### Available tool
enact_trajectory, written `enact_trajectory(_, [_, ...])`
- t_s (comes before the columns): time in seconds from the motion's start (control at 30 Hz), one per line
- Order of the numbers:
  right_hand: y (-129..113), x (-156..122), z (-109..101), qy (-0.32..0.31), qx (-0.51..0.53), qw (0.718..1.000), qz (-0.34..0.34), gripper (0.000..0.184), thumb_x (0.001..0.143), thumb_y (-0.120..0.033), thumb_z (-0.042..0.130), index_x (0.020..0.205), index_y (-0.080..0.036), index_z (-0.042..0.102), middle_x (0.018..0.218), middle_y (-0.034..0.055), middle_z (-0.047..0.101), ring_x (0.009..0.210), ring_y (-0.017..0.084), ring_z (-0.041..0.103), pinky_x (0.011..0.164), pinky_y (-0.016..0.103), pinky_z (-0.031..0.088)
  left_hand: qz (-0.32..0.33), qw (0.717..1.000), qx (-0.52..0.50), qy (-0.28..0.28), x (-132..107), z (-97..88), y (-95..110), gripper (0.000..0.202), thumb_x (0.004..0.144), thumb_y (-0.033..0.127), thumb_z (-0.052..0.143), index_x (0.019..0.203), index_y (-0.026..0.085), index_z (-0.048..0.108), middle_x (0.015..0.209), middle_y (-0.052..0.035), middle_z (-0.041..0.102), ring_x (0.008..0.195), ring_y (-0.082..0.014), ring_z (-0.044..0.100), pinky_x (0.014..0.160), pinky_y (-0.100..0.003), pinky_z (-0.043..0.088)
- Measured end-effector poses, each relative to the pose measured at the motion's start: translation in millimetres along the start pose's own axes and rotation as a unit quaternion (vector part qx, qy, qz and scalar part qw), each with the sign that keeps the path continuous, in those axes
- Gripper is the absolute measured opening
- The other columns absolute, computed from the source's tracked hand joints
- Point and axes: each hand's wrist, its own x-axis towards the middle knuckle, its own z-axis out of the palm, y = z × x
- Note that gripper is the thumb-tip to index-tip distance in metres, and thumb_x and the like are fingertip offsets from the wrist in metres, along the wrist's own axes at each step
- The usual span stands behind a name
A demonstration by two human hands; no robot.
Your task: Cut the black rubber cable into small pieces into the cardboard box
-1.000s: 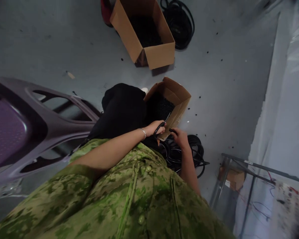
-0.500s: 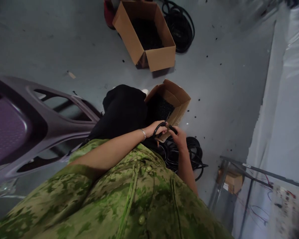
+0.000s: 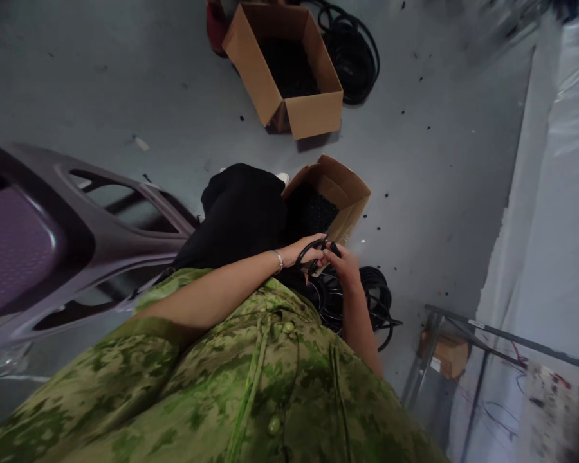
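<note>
My left hand [image 3: 303, 251] is closed round scissors with large black loop handles [image 3: 301, 254], in front of my lap. Just right of it, my right hand [image 3: 345, 262] pinches a short end of black tubing [image 3: 335, 249]. The fingers of both hands come together, and it is not clear whether the blades touch the tubing. Below the hands a cardboard box [image 3: 352, 186] stands on the floor, holding many small black pieces [image 3: 316, 209]. Partly behind my right forearm lies a coil of black tubing [image 3: 376, 292].
A larger open cardboard box [image 3: 313, 116] with black pieces stands ahead, beside another black coil [image 3: 354, 61] and a red shoe [image 3: 216, 29]. A purple-grey plastic chair [image 3: 120, 199] is at left. A metal frame [image 3: 487, 331] and a small carton [image 3: 448, 354] are at right.
My right hand has moved slightly left with the tubing end, closing the gap to my left hand. The scissors stay in my left hand.
</note>
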Motion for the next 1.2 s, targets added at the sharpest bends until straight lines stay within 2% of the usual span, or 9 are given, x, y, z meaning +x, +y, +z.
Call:
enact_trajectory(0.1, [-3.0,0.0,0.1,-0.049,0.036,0.998,0.004,0.033,0.081,-0.05,0.058,0.074,-0.019,0.068,0.06,-0.0011,0.065,0.061,0.016,0.061,0.062,0.025,0.049,0.002,1.0,0.004,-0.025,-1.8,-0.1,0.7,0.038,0.071,0.009,0.062,0.108,0.016,0.055,0.068,0.0038,0.065,0.063,-0.012,0.065,0.063,-0.022,0.053])
enact_trajectory(0.17, [-5.5,-0.1,0.4,-0.05,0.049,0.998,0.002,0.033,0.079,-0.05,0.06,0.078,-0.018,0.069,0.06,-0.0016,0.064,0.059,0.016,0.06,0.06,0.025,0.048,-0.006,0.999,-0.002,-0.032,-1.7,-0.3,0.6,0.042,0.072,0.01,0.064,0.112,0.016,0.055,0.069,0.0032,0.066,0.064,-0.0125,0.065,0.063,-0.023,0.054])
enact_trajectory(0.33, [-8.1,0.2,3.7,0.028,0.04,0.999,-0.014,0.031,0.076,-0.047,0.06,0.08,-0.018,0.069,0.069,0.0005,0.066,0.068,0.017,0.058,0.064,0.026,0.047,-0.035,0.996,-0.066,-0.047,-0.6,-1.6,1.9,0.042,0.071,0.018,0.071,0.111,0.017,0.056,0.074,-0.0001,0.067,0.065,-0.0141,0.066,0.06,-0.024,0.054])
enact_trajectory(0.53, [-3.0,8.1,8.3,0.08,0.022,0.997,0.002,0.031,0.075,-0.049,0.057,0.079,-0.02,0.066,0.07,-0.0004,0.063,0.069,0.017,0.056,0.065,0.026,0.046,-0.088,0.981,-0.157,-0.079,0.0,-3.2,3.1,0.041,0.068,0.026,0.076,0.104,0.016,0.058,0.083,-0.0057,0.069,0.076,-0.0173,0.068,0.069,-0.031,0.057])
enact_trajectory(0.8, [-14.1,16.2,15.8,0.122,0.039,0.992,0.01,0.03,0.074,-0.05,0.054,0.073,-0.022,0.06,0.064,-0.0017,0.056,0.069,0.017,0.053,0.064,0.026,0.044,-0.07,0.975,-0.207,-0.044,-0.6,-4.3,7.1,0.043,0.068,0.039,0.08,0.097,0.014,0.061,0.082,-0.0065,0.069,0.071,-0.0151,0.066,0.065,-0.027,0.052])
enact_trajectory(0.97, [-25.2,14.9,16.9,0.116,0.114,0.987,0.016,0.026,0.072,-0.047,0.06,0.067,-0.022,0.054,0.053,-0.0055,0.045,0.058,0.014,0.044,0.057,0.025,0.038,-0.052,0.969,-0.229,-0.073,1.3,-5.8,7.0,0.049,0.068,0.053,0.078,0.091,0.012,0.062,0.079,-0.0065,0.068,0.069,-0.0149,0.065,0.063,-0.027,0.051])
enact_trajectory(1.07, [-21.2,14.7,18.6,0.105,0.171,0.98,0.019,0.025,0.069,-0.042,0.064,0.065,-0.022,0.051,0.051,-0.0072,0.043,0.053,0.011,0.04,0.054,0.024,0.034,-0.033,0.977,-0.202,-0.052,3.7,-5.6,3.9,0.047,0.069,0.05,0.079,0.091,0.012,0.063,0.078,-0.006,0.067,0.065,-0.0135,0.063,0.061,-0.026,0.051])
enact_trajectory(1.13, [-14.8,15.1,20.0,0.096,0.193,0.976,0.024,0.027,0.069,-0.043,0.065,0.065,-0.022,0.05,0.051,-0.0078,0.042,0.051,0.01,0.037,0.052,0.023,0.032,-0.025,0.987,-0.161,-0.019,4.5,-5.4,2.2,0.044,0.07,0.047,0.08,0.089,0.011,0.063,0.076,-0.0057,0.067,0.058,-0.0112,0.061,0.056,-0.024,0.049])
enact_trajectory(1.2, [-7.9,15.6,20.1,0.089,0.197,0.976,0.023,0.028,0.07,-0.046,0.065,0.068,-0.022,0.051,0.053,-0.0074,0.044,0.052,0.01,0.037,0.052,0.023,0.033,-0.027,0.989,-0.144,-0.016,4.3,-5.1,1.5,0.043,0.071,0.046,0.08,0.087,0.01,0.063,0.075,-0.0062,0.067,0.056,-0.0104,0.06,0.054,-0.023,0.049])
